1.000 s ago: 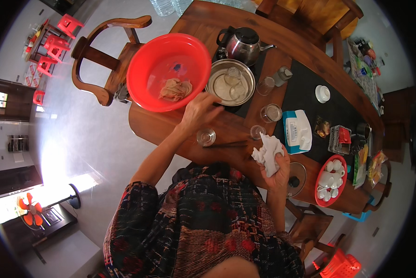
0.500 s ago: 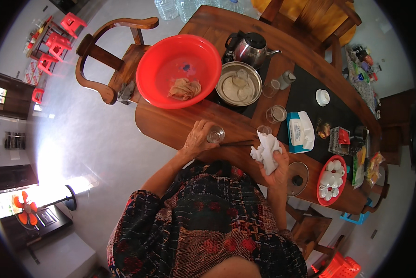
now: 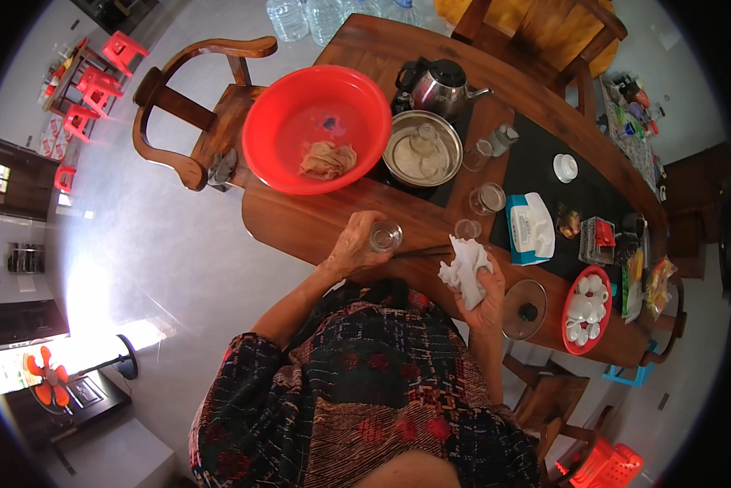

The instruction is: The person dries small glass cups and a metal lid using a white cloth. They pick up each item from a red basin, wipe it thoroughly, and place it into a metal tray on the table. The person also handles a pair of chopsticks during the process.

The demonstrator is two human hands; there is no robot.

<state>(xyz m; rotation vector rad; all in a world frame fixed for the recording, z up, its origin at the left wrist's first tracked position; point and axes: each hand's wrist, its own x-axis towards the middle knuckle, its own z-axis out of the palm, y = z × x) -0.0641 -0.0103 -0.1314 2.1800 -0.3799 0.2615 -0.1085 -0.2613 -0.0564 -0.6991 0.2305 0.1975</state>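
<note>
Left hand (image 3: pixel 355 246) has moved to a glass (image 3: pixel 386 237), gripping it — fingertips perhaps hidden.

Across the curved, polished brown wooden table (image 3: pixel 300 220) with its matte black inset panels (image 3: pixel 544 138), it was a packed field: a wide, round red plastic basin (image 3: pixel 277 106) dominated the left end, with a shiny, black-lidded steel kettle (image 3: pixel 440 88) and a shallow, round steel pan (image 3: pixel 402 167) close by! Down the middle came clear drinking glasses (image 3: pixel 487 198), thin dark sticks (image 3: pixel 421 251) and a blue-and-white tissue box (image 3: pixel 530 228), while a round, black-knobbed glass lid (image 3: pixel 512 317), a small white round dish (image 3: pixel 565 168) and an oval red plastic tray (image 3: pixel 568 325) crowded the right!
</note>
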